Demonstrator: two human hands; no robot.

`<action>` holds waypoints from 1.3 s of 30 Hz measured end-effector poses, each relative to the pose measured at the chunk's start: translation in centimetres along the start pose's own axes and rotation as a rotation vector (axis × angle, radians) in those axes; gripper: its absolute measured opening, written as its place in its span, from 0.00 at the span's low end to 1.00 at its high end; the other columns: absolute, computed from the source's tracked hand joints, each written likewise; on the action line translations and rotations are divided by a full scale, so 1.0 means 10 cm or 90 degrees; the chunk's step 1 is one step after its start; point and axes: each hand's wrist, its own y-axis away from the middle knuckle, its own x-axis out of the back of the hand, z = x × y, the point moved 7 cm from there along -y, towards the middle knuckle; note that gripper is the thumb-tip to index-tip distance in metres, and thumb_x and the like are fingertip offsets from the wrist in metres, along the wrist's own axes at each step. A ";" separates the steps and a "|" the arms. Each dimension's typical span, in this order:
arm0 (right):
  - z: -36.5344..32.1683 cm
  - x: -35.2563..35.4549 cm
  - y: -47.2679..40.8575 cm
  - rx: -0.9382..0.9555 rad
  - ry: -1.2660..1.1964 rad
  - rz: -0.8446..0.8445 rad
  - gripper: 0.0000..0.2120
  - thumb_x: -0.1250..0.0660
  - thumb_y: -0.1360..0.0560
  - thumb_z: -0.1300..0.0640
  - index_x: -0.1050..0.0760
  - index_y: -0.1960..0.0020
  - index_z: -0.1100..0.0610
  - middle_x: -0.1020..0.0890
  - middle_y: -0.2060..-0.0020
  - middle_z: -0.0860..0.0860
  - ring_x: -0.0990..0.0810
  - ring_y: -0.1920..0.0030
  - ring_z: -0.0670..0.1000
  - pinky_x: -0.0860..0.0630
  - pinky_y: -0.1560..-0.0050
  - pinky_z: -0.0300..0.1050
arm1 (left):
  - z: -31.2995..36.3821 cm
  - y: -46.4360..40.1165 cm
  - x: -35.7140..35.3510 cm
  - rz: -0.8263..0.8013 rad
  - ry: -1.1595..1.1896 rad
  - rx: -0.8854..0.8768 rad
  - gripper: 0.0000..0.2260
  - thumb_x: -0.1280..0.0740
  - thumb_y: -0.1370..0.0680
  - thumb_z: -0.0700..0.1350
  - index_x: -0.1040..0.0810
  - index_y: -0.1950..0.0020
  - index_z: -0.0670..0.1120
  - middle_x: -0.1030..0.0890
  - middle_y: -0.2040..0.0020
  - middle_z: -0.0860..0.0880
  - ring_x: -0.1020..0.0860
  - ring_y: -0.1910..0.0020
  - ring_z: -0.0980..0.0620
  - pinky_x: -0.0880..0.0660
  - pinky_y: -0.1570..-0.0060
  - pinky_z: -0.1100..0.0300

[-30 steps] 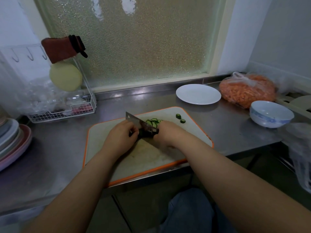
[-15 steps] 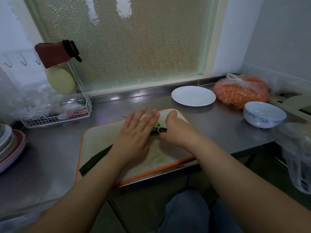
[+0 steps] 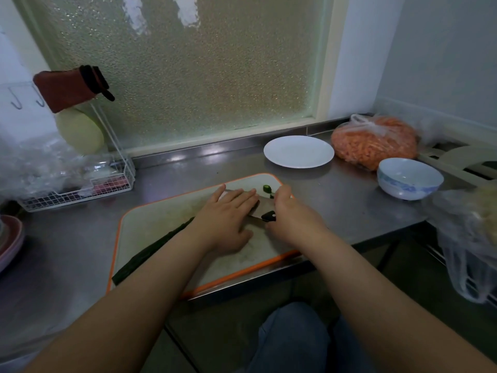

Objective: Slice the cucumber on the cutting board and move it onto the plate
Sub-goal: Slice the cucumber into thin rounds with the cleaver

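Your left hand (image 3: 228, 220) lies flat with its fingers spread and straight, palm pressing down on the knife blade (image 3: 256, 207), so that grip is apart and clamped on nothing. Your right hand (image 3: 291, 219) is curled with its grip closed around the black knife handle (image 3: 269, 216), knuckles up, at the board's right side. The uncut cucumber (image 3: 150, 251) is long and dark green, lying diagonally on the orange-rimmed cutting board (image 3: 139, 227), its far end hidden under your left forearm. 2 small green slices (image 3: 267, 189) sit near the board's far corner. The white plate (image 3: 298, 151) stands on the desk (image 3: 349, 200) beyond the board, apart from it.
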 end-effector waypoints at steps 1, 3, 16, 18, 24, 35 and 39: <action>0.02 0.00 0.02 -0.003 0.001 -0.003 0.28 0.34 0.24 0.54 0.45 0.32 0.62 0.22 0.43 0.58 0.21 0.46 0.60 0.29 0.55 0.49 | -0.02 -0.02 -0.03 -0.015 -0.002 0.006 0.36 0.44 0.25 0.64 0.54 0.22 0.52 0.51 0.21 0.54 0.50 0.23 0.53 0.62 0.26 0.49; 0.05 0.03 0.07 -0.007 0.013 -0.003 0.26 0.34 0.24 0.54 0.44 0.33 0.61 0.21 0.44 0.57 0.21 0.47 0.60 0.29 0.56 0.48 | -0.06 -0.06 -0.10 -0.052 0.001 0.021 0.39 0.45 0.26 0.69 0.55 0.22 0.52 0.51 0.22 0.54 0.50 0.23 0.52 0.62 0.26 0.49; 0.27 0.38 0.27 -0.069 0.009 -0.023 0.20 0.32 0.26 0.53 0.38 0.41 0.56 0.21 0.47 0.54 0.22 0.47 0.58 0.27 0.52 0.50 | -0.23 -0.19 -0.10 -0.115 0.028 0.094 0.46 0.47 0.32 0.76 0.50 0.22 0.50 0.46 0.22 0.52 0.47 0.24 0.51 0.57 0.26 0.47; 0.30 0.42 0.29 -0.081 0.011 -0.025 0.20 0.31 0.27 0.53 0.37 0.41 0.56 0.21 0.47 0.54 0.22 0.47 0.58 0.26 0.50 0.51 | -0.22 -0.19 -0.10 -0.122 0.016 0.091 0.45 0.47 0.31 0.76 0.50 0.22 0.50 0.46 0.22 0.52 0.47 0.24 0.51 0.58 0.26 0.46; 0.28 0.45 0.28 -0.080 0.050 -0.025 0.20 0.32 0.26 0.55 0.37 0.40 0.57 0.22 0.45 0.55 0.22 0.46 0.58 0.29 0.52 0.49 | -0.17 -0.20 -0.01 -0.050 0.004 0.057 0.51 0.45 0.35 0.77 0.56 0.22 0.48 0.51 0.21 0.51 0.50 0.23 0.51 0.58 0.25 0.48; 0.35 0.63 0.32 -0.080 0.053 0.011 0.17 0.32 0.26 0.55 0.37 0.42 0.55 0.21 0.47 0.54 0.22 0.48 0.58 0.27 0.52 0.49 | -0.48 -0.08 -0.12 -0.104 0.004 0.113 0.50 0.47 0.36 0.79 0.46 0.23 0.49 0.44 0.22 0.51 0.46 0.24 0.49 0.51 0.27 0.52; 0.33 0.73 0.32 -0.068 -0.007 0.014 0.15 0.33 0.24 0.52 0.33 0.42 0.54 0.21 0.46 0.52 0.22 0.46 0.56 0.26 0.50 0.49 | -0.52 -0.06 -0.08 -0.072 0.083 0.145 0.32 0.48 0.24 0.69 0.35 0.27 0.52 0.40 0.24 0.52 0.43 0.25 0.49 0.47 0.28 0.52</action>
